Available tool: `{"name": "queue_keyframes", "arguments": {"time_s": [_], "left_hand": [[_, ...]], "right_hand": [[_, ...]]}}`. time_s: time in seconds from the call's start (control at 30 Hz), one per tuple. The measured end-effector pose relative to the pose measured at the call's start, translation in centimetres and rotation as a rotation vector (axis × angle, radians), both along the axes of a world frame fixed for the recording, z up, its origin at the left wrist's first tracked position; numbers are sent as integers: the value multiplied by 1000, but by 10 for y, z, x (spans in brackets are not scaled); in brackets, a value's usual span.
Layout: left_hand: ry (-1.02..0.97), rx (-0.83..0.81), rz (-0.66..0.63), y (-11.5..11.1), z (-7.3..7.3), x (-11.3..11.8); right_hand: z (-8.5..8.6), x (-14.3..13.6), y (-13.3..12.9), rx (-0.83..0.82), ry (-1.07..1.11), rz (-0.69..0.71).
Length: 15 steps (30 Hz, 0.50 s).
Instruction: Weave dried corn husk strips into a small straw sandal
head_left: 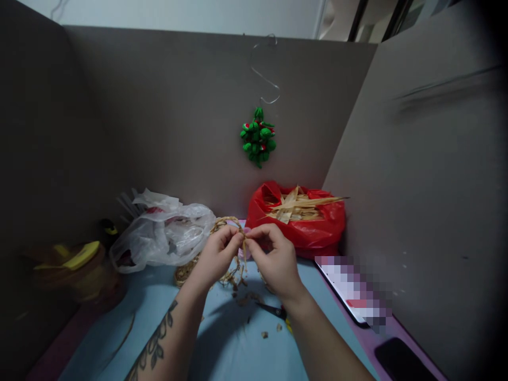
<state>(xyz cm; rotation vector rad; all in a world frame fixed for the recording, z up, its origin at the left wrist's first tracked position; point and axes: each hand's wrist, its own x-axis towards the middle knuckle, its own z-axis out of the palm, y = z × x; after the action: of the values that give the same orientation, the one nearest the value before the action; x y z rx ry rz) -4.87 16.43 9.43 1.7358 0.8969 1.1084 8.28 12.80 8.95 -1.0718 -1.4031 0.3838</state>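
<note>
Above the middle of the light blue mat, my left hand (216,254) pinches a twisted straw cord (228,220) between thumb and fingers. Close against it, my right hand (275,259) is pinched on the same cord from the other side. Part of the cord curves up behind my left fingers, and loose strands hang below both hands. A coiled straw piece (183,272) lies on the mat behind my left wrist. Scissors (273,309) with dark blades lie partly hidden beside my right wrist. The exact contact between fingertips and strand is too small to make out.
A red bag (301,238) of dry husks stands at the back right, a clear plastic bag (159,243) at the back left. Left is a blurred basket (85,275). A phone (349,296) and a dark object (402,360) lie right. A green ornament (259,137) hangs behind.
</note>
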Motion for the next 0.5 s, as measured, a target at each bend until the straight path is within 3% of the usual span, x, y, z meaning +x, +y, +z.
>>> {"name": "queue_keyframes", "arguments": {"time_s": [0.5], "left_hand": [[-50,-21,44,-2,0,4]], "right_hand": [[-4,-4,0,58,-87,-102]]}}
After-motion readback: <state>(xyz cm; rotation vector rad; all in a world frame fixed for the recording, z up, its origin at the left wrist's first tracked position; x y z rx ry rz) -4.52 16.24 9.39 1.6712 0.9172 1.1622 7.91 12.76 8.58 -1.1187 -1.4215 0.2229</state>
